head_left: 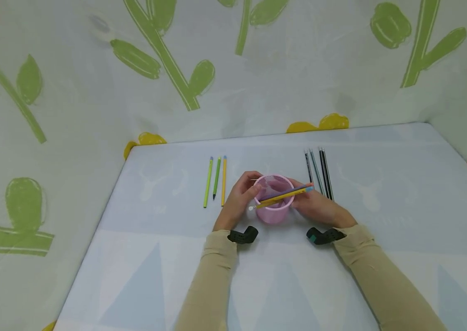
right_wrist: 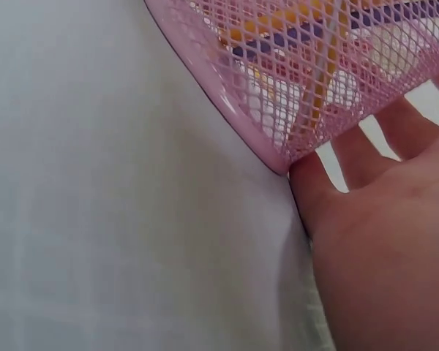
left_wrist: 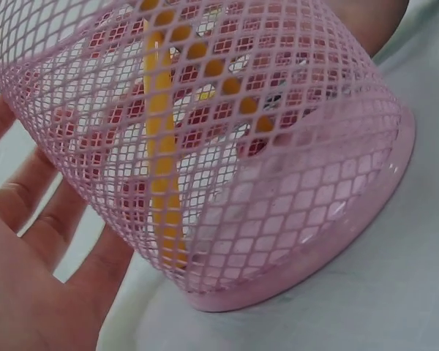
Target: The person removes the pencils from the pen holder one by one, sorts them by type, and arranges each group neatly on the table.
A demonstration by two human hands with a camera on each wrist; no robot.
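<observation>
Both hands hold a pink mesh pencil cup (head_left: 272, 216) between them. My left hand (head_left: 239, 197) grips its left side, with the thumb up at the rim. On the opposite side, my right hand (head_left: 318, 207) has its fingers around the wall, and in the right wrist view those fingers (right_wrist: 358, 153) lie along the mesh. Inside the cup, yellow pencils (left_wrist: 161, 139) and a purple pencil (right_wrist: 267, 45) lean at crossing angles, their ends above the rim. The cup's solid base (left_wrist: 307, 267) sits low over the white tabletop in the left wrist view.
Left of the cup lie a light green pencil (head_left: 208, 184), a darker green pencil (head_left: 217, 177) and a yellow pencil (head_left: 224, 181). Several dark pencils (head_left: 325, 174) lie behind the right hand. A wall with printed plants (head_left: 258, 92) rises behind the table.
</observation>
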